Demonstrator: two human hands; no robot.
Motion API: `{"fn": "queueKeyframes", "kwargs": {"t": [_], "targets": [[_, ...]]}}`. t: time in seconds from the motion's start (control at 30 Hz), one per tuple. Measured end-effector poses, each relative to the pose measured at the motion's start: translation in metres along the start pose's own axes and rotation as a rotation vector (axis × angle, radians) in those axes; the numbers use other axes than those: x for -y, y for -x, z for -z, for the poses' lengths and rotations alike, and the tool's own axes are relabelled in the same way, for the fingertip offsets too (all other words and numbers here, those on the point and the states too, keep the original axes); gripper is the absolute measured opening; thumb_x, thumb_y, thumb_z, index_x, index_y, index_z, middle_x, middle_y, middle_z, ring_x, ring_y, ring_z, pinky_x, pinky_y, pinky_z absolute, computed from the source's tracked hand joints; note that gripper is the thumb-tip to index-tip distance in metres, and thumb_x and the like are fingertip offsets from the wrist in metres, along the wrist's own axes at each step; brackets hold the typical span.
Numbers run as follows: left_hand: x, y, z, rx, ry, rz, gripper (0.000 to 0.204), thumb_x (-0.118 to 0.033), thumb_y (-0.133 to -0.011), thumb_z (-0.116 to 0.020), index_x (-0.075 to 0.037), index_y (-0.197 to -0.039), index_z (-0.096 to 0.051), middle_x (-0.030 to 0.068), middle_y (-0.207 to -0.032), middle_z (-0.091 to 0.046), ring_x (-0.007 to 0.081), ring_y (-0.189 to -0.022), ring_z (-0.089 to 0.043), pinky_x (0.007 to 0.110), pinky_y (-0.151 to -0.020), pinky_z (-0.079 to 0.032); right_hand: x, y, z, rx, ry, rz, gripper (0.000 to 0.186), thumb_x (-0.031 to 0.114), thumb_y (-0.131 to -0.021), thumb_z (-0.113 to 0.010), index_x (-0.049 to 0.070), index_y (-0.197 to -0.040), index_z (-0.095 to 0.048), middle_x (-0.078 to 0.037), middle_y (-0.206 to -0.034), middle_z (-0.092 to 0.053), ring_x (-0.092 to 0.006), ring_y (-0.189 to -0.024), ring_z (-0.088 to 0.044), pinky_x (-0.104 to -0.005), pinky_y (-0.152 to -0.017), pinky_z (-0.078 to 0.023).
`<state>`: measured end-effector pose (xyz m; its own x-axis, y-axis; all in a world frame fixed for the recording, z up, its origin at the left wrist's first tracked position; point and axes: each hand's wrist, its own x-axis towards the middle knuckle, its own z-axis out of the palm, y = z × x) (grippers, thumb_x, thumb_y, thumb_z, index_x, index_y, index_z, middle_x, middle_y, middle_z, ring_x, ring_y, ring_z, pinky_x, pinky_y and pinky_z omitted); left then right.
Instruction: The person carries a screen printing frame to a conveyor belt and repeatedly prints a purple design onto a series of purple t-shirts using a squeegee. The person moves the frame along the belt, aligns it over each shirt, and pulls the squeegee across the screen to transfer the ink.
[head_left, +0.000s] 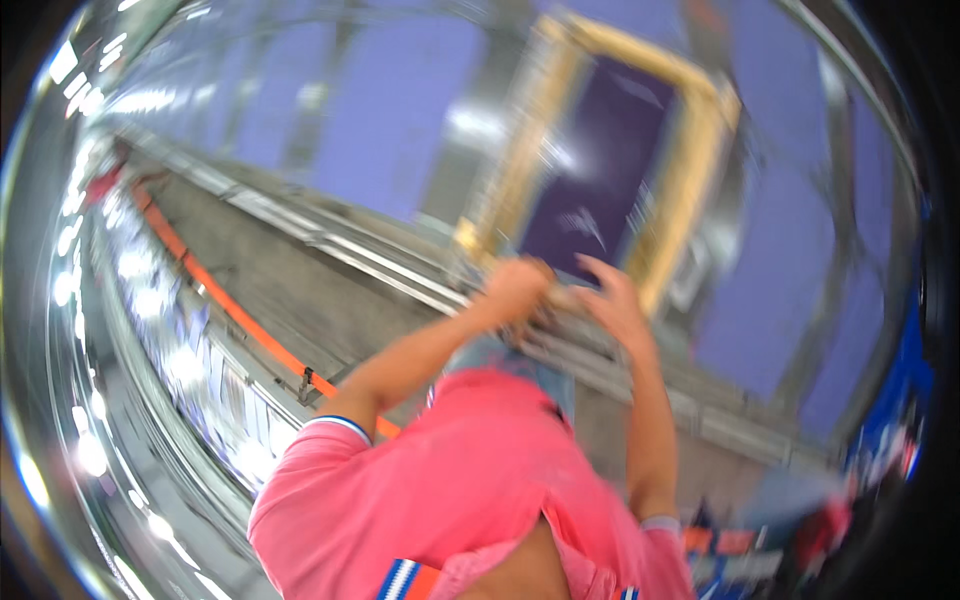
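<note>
Scene: a blurred view taken with the head in motion, so fine detail is lost.
Thing in hand: 1 yellow-framed panel (610, 170) with a dark purple face stands tilted beyond the far edge of a long grey bench (290, 290).
Where it is: its lower edge meets the metal rail (380, 255) along the bench's far edge, and both hands are there.
Left hand (515, 285): raised and clenched in a fist at the lower left corner of the frame, it seems closed on the frame's edge. Blur hides the exact contact.
Right hand (615, 300): raised beside the left, fingers (598, 268) spread and released, lying against the lower edge of the frame rather than wrapped about it.
Arms: 2 bare forearms rise from a pink shirt (450, 480) at the lower edge of the view.
Nearby: an orange strip (230, 310) runs along the near edge of the bench. Blue walls stand behind the panel. A grey-blue shape just below the hands is too blurred to name.
Step in hand: by my reading, the panel is being steadied at its lower edge, 1 hand gripping and 1 bracing.
Next move calls for: a full hold by the right hand before any lift or shift, since 1 closed hand on a tall tilted frame gives little control, and a level pull so the lower edge does not catch on the rail.
</note>
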<state>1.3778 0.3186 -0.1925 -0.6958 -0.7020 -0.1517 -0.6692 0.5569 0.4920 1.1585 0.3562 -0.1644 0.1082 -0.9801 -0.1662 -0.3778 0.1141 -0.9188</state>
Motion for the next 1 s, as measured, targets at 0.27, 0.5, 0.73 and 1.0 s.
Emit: {"fn": "queueKeyframes", "kwargs": {"t": [0.27, 0.5, 0.73, 1.0], "targets": [[0.011, -0.017, -0.050, -0.022, -0.167, -0.003, 0.007, -0.014, -0.064, -0.071, -0.013, -0.071, -0.073, 0.0078, -0.073, -0.071, 0.0285, -0.077, -0.071, 0.043, -0.062, -0.053, -0.181, -0.019, 0.101, -0.736, 0.244, -0.472, 0.048, 0.036, -0.099, -0.053, -0.006, -0.118, -0.067, -0.027, -0.114, -0.067, -0.0404, -0.101, -0.064, -0.0474, -0.088, -0.050], [0.016, -0.015, -0.010, -0.101, -0.092, -0.061, 0.008, -0.013, -0.061, -0.072, -0.012, -0.070, -0.072, 0.0087, -0.071, -0.070, 0.0315, -0.076, -0.070, 0.043, -0.062, -0.052, -0.087, -0.025, 0.125, -0.833, 0.195, -0.630, 0.047, 0.035, -0.099, -0.055, -0.009, -0.109, -0.069, -0.024, -0.099, -0.071, -0.0368, -0.084, -0.065, -0.0449, -0.076, -0.051], [0.145, 0.031, 0.069, -0.090, -0.150, 0.033, 0.015, -0.014, -0.063, -0.072, -0.013, -0.078, -0.074, 0.0077, -0.079, -0.072, 0.0303, -0.081, -0.071, 0.044, -0.066, -0.055, -0.008, -0.123, -0.017, -0.877, 0.009, -0.364, 0.045, 0.031, -0.100, -0.056, -0.012, -0.109, -0.067, -0.022, -0.096, -0.070, -0.0316, -0.080, -0.062, -0.0421, -0.074, -0.051], [0.288, 0.088, 0.143, -0.015, -0.200, 0.033, 0.012, -0.016, -0.063, -0.073, -0.013, -0.075, -0.074, 0.0074, -0.075, -0.071, 0.0300, -0.079, -0.071, 0.044, -0.062, -0.054, 0.020, -0.212, -0.155, -0.884, -0.144, -0.366, 0.039, 0.026, -0.099, -0.058, -0.011, -0.103, -0.068, -0.014, -0.087, -0.067, -0.0208, -0.067, -0.055, -0.0369, -0.059, -0.046]]}}
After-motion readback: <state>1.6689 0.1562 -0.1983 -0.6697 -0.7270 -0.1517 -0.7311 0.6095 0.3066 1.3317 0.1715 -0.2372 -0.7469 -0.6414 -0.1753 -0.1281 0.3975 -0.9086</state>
